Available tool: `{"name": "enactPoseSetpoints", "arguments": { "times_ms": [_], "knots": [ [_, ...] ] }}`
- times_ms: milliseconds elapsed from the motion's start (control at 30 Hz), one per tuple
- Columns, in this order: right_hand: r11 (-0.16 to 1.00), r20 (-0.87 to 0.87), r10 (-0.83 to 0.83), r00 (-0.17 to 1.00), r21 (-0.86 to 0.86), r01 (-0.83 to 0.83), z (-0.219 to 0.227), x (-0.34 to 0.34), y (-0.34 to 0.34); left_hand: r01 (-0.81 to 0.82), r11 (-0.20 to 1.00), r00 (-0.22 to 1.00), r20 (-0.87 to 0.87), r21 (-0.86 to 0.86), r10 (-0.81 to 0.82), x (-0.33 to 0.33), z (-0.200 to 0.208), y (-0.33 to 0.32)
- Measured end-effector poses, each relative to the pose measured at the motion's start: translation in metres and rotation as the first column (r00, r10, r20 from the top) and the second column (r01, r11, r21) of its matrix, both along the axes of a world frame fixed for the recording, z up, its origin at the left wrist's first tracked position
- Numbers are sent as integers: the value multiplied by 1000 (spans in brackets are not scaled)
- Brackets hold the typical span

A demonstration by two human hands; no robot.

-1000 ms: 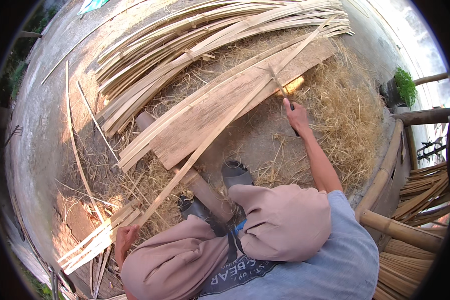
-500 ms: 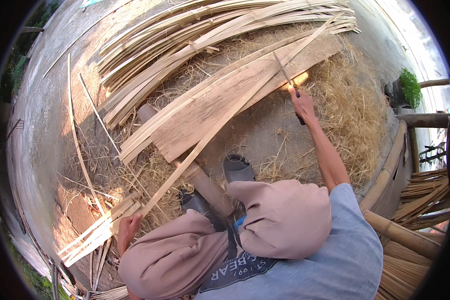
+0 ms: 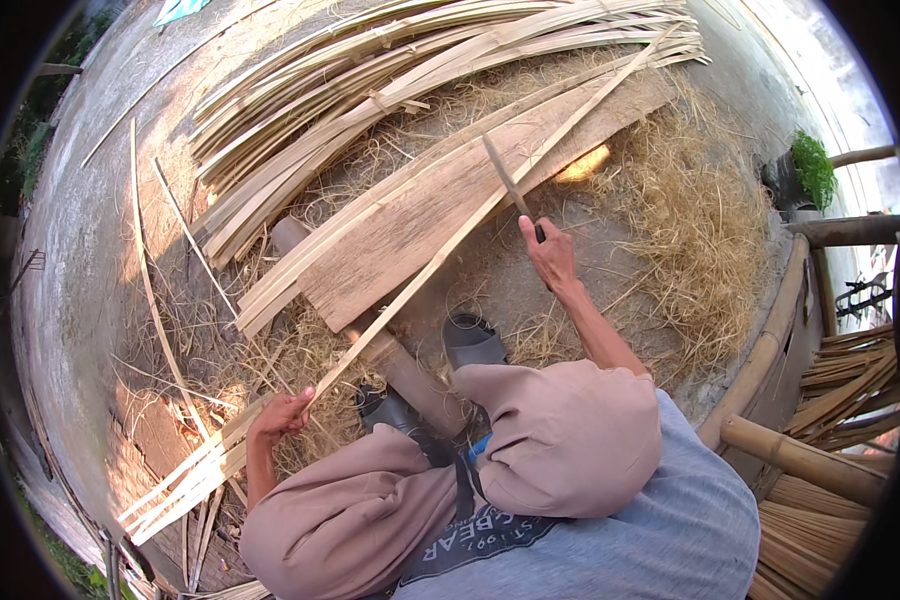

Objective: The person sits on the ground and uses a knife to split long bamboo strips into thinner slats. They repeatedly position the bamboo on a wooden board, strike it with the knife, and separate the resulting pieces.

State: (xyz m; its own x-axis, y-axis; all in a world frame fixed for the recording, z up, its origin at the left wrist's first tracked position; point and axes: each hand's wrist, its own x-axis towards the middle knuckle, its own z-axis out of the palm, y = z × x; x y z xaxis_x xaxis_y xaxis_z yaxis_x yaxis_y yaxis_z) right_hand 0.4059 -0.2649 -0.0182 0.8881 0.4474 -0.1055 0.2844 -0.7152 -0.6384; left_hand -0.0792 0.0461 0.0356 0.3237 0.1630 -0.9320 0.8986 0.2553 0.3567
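Observation:
My left hand (image 3: 282, 414) is closed round the near end of a long, pale bamboo strip (image 3: 422, 278). The strip slants up to the right, across a wide wooden board (image 3: 370, 262). My right hand (image 3: 552, 252) grips the dark handle of a knife (image 3: 507, 176). Its long narrow blade points up and to the left, crossing the strip over the board's edge; whether it touches the strip I cannot tell. Two or so more strips (image 3: 305, 262) lie along the board's far side. Under the board's near end is a thick round pole (image 3: 410, 380).
A large pile of bamboo strips (image 3: 370, 110) lies beyond the board. Shavings (image 3: 695, 230) heap up on the right. More strips (image 3: 195, 480) lie at lower left. Bamboo rails (image 3: 800, 460) stand on the right, near a potted plant (image 3: 815, 175). My sandals (image 3: 475, 340) rest by the pole.
My right hand has drawn the knife toward me and to the left along the strip. My left hand has risen a little to the right, still holding the strip's end.

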Motion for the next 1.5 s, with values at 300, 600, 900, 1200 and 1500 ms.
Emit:
{"name": "enactPoseSetpoints", "arguments": {
  "times_ms": [300,600,900,1200,1500],
  "knots": [
    [994,49,-106,993,-6,107,-15,14,-32,-84,949,994,-91,-304,59,-25,-3,28],
    [962,58,274,960,-37,-272,-15,-42,-1,-187,848,982,-91,-496,164,-45,-27,13],
    [982,62,-189,980,1,189,-10,66,-63,-113,861,992,-106,-495,69,-44,-24,28],
    [959,235,279,931,-23,-281,-26,11,-33,-112,881,992,-97,-460,76,-43,-18,26],
    [961,167,-250,954,-80,266,-28,117,-119,-39,913,991,-136,-407,-18,-56,-8,32]
  ]
}}
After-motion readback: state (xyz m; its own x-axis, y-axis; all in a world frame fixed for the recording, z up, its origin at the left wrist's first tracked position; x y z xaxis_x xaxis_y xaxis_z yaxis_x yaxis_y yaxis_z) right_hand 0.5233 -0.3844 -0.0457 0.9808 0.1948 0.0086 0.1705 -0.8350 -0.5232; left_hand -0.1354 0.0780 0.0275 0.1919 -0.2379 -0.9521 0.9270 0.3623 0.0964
